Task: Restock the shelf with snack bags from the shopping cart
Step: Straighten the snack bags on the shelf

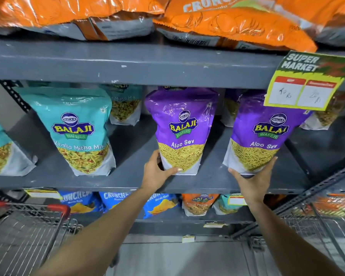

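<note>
Left hand (157, 169) grips base of purple bag (180, 128) on grey shelf (127, 182); right hand (251, 179) cups second purple bag (261, 134), fingers wrapped underneath.

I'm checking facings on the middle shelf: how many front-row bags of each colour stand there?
Purple Aloo Sev bags: 2, one gripped by the left hand, one by the right hand
Teal Khatta Mitha Mix bags: 2
Total: 4
</note>
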### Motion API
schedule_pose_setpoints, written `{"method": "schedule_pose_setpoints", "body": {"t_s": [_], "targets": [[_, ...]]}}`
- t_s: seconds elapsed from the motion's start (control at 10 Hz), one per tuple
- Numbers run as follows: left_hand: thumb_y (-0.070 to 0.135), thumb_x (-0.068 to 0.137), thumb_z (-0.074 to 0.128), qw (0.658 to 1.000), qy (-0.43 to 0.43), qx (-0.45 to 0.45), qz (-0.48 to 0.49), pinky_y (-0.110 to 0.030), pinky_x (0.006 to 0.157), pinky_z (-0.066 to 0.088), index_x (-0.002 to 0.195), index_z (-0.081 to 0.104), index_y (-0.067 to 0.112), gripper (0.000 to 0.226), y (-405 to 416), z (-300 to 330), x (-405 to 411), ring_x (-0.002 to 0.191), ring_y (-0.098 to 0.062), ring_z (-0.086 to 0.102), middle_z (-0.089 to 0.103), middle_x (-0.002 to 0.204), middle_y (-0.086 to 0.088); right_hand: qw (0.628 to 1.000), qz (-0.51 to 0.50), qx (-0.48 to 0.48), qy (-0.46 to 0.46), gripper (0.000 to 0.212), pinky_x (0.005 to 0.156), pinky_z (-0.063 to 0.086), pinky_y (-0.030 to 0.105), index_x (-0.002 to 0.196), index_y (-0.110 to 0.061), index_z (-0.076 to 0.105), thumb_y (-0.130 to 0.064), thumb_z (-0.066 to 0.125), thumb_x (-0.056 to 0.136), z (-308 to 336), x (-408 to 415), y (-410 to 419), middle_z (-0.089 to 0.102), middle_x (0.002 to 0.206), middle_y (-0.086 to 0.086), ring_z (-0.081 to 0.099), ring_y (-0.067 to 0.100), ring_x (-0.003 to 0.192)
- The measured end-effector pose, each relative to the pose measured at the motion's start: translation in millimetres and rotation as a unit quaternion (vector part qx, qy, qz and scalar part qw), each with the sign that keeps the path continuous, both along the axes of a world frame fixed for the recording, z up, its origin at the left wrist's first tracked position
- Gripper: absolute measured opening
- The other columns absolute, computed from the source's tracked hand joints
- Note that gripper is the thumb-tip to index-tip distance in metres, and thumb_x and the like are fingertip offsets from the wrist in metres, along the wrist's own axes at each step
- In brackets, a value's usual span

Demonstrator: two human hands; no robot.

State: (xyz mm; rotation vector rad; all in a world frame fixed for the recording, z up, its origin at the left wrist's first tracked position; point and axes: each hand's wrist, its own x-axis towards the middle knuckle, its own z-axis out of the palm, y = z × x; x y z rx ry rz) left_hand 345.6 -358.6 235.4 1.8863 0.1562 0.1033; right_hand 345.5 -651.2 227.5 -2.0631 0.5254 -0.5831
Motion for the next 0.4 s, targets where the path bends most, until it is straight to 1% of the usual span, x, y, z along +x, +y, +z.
{"method": "schedule_pose_setpoints", "body": {"t_s": [0.1,0.2,0.3,0.4], "targets": [[0.031,0.059,0.091,1.0,0.001,-0.003,-0.002,-0.014,0.082,0.048,0.124,0.05,0.019,0.078,0.1,3.4,-7.2,0.104,-0.01,0.063,0.068,0.116,0.004,1.0,0.002,0.0,-0.001,0.143,0.117,0.027,0.052,0.155,-0.02,0.002,-0.04,0.094,0.049,1.2,0.7,-0.9,0.028,0.16,0.01,0.031,0.035,0.144],[0.031,0.06,0.09,1.0,0.006,0.001,0.0,-0.015,0.082,0.047,0.127,0.049,0.019,0.08,-1.1,6.8,-11.7,0.106,-0.01,0.062,0.067,0.118,0.004,1.0,0.003,-0.005,0.001,0.142,0.118,0.027,0.052,0.155,-0.016,0.003,-0.037,0.095,0.05,3.0,-0.2,-0.4,0.028,0.16,0.012,0.032,0.036,0.143],[0.035,0.061,0.089,1.0,0.003,0.004,-0.006,-0.021,0.088,0.05,0.131,0.046,0.021,0.084,0.0,5.8,-12.7,0.11,-0.012,0.061,0.065,0.125,0.003,1.0,0.012,0.005,-0.001,0.142,0.118,0.026,0.052,0.155,-0.014,0.002,-0.035,0.095,0.049,4.4,-1.3,-0.2,0.032,0.158,0.015,0.033,0.036,0.143],[0.04,0.061,0.088,1.0,-0.002,0.006,-0.023,-0.034,0.099,0.05,0.137,0.039,0.024,0.092,0.7,8.1,-14.7,0.12,-0.014,0.058,0.061,0.133,0.004,1.0,0.019,0.016,-0.004,0.141,0.119,0.023,0.051,0.155,-0.013,0.002,-0.031,0.095,0.051,7.3,-4.4,-0.7,0.027,0.158,0.018,0.026,0.034,0.146]]}}
